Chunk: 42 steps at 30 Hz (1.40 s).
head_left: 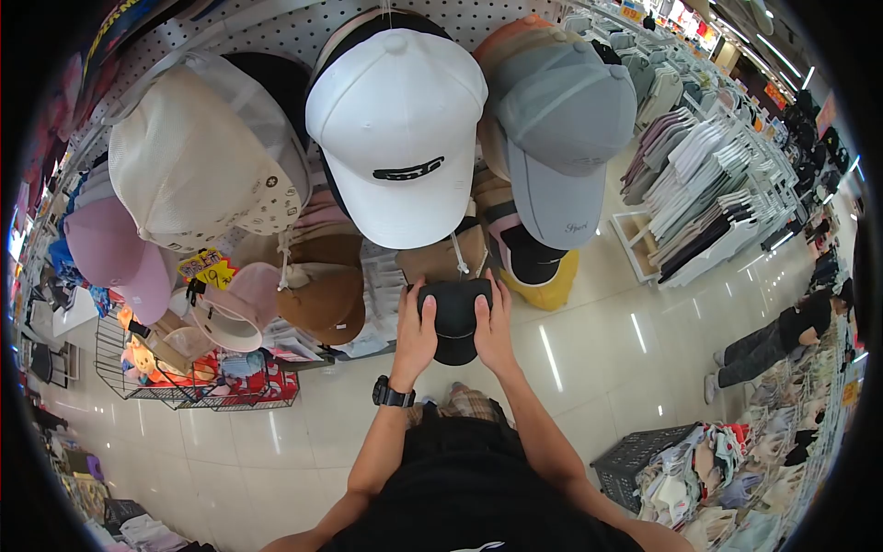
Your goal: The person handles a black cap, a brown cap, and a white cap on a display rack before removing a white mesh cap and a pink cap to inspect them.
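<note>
Together, left hand (416, 333) and right hand (495, 329) clasp a black cap (454, 317) below the white cap (397, 129).

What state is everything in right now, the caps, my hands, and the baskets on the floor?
black cap, gripped between both hands.
left hand, shut on the cap's side.
right hand, shut on the opposite side.
white cap, hanging on the display, brim down.
grey cap, hanging beside it, brim down.
wire basket, on the floor, holding goods.
black crate, on the floor, heaped with clothes.
</note>
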### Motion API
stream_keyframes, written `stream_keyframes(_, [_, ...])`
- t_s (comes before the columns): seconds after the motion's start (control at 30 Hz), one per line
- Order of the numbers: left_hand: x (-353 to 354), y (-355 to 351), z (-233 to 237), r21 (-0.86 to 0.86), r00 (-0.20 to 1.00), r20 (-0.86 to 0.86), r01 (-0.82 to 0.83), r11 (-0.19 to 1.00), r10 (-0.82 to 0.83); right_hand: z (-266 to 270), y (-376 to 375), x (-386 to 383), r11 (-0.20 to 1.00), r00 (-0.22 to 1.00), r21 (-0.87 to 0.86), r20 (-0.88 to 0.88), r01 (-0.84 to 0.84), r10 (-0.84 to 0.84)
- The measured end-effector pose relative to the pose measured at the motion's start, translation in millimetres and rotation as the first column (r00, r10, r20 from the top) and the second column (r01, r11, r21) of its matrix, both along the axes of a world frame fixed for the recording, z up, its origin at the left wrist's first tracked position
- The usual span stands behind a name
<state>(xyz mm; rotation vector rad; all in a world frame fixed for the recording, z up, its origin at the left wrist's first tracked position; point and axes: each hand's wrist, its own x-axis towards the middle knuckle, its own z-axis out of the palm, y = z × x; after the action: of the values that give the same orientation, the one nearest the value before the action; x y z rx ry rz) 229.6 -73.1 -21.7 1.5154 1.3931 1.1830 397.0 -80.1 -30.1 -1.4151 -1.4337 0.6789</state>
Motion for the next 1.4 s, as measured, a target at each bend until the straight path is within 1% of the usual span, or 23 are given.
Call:
stream_keyframes(0.07, [-2,0,-2,0.008,1.0,0.005,0.002,1.0,-0.002,2,-1,-1,1.0,1.0,-0.009,-0.027,0.01,-0.01])
stream_keyframes(0.23, [-2,-2,-3,0.012,1.0,0.0,0.0,1.0,0.0,-4,-1,-1,1.0,1.0,0.023,0.025,0.005,-0.005])
stream_keyframes(0.37, [0,-2,2,0.015,0.999,0.019,-0.034,0.999,0.034,-1,-2,-5,0.999,0.999,0.029,0.03,0.014,-0.014])
stream_keyframes(0.43, [1,1,2,0.015,0.999,0.025,-0.04,0.999,0.039,-1,-2,-5,1.0,0.997,0.02,0.071,0.018,-0.02])
stream_keyframes(0.53, [-2,4,1,0.012,0.999,0.038,-0.039,0.999,0.038,-1,0,-5,0.999,0.998,0.035,0.053,0.027,-0.029])
stream_keyframes(0.63, [-4,8,10,-0.029,1.0,0.019,-0.021,0.999,0.022,0,2,-5,0.999,0.999,0.027,0.038,0.035,-0.036])
stream_keyframes(0.7, [-5,6,27,-0.151,0.975,0.223,0.03,0.988,0.004,9,0,-5,0.999,0.999,0.017,0.013,0.041,-0.041])
stream_keyframes(0.73, [-6,7,23,-0.152,0.975,0.221,0.033,0.988,0.002,12,-1,-6,0.999,0.999,0.004,-0.011,0.044,-0.044])
stream_keyframes(0.8, [-9,12,11,-0.028,0.993,0.119,0.029,0.999,-0.026,15,-1,-6,0.999,0.998,-0.004,-0.032,0.053,-0.053])
stream_keyframes(0.83, [-11,15,5,-0.03,0.993,0.117,0.031,0.999,-0.028,16,0,-6,0.998,0.997,-0.009,-0.052,0.058,-0.059])
stream_keyframes(0.9, [-17,20,-3,-0.068,0.952,0.279,0.153,0.986,-0.128,16,3,-3,0.998,0.997,0.005,-0.034,0.07,-0.07])
stream_keyframes(0.93, [-19,22,-6,-0.069,0.952,0.278,0.155,0.986,-0.13,15,4,-2,0.997,0.997,0.02,-0.015,0.079,-0.079])
stream_keyframes(1.0, [-20,25,-8,-0.142,0.932,0.342,0.177,0.974,-0.12,13,7,-1,0.995,0.995,0.01,-0.022,0.095,-0.095])
stream_keyframes(1.03, [-20,27,-9,-0.142,0.932,0.341,0.181,0.973,-0.124,12,8,0,0.994,0.994,0.0,-0.028,0.107,-0.107])
stream_keyframes(1.13, [-18,25,9,-0.191,0.943,0.315,0.174,0.966,-0.107,9,11,0,0.993,0.993,-0.008,-0.016,0.117,-0.117])
stream_keyframes(1.17, [-13,22,25,-0.165,0.968,0.234,0.129,0.978,-0.088,9,11,0,0.993,0.993,-0.008,-0.017,0.121,-0.121])
stream_keyframes(1.2, [-9,21,33,-0.135,0.986,0.153,0.085,0.987,-0.064,10,11,-2,0.992,0.992,-0.003,0.019,0.123,-0.123])
stream_keyframes(1.23, [-5,21,32,-0.136,0.986,0.153,0.086,0.987,-0.065,10,12,-3,0.992,0.991,0.003,0.055,0.124,-0.124])
stream_keyframes(1.3, [0,23,27,-0.008,0.991,0.132,0.018,1.0,-0.017,9,13,-3,0.992,0.991,-0.002,0.037,0.126,-0.126])
stream_keyframes(1.33, [0,24,26,-0.009,0.991,0.132,0.019,1.0,-0.017,8,14,-3,0.992,0.992,-0.006,0.02,0.127,-0.127])
stream_keyframes(1.4, [-1,26,26,-0.02,0.998,0.066,0.016,1.0,-0.014,9,15,-4,0.992,0.992,-0.001,0.024,0.126,-0.126])
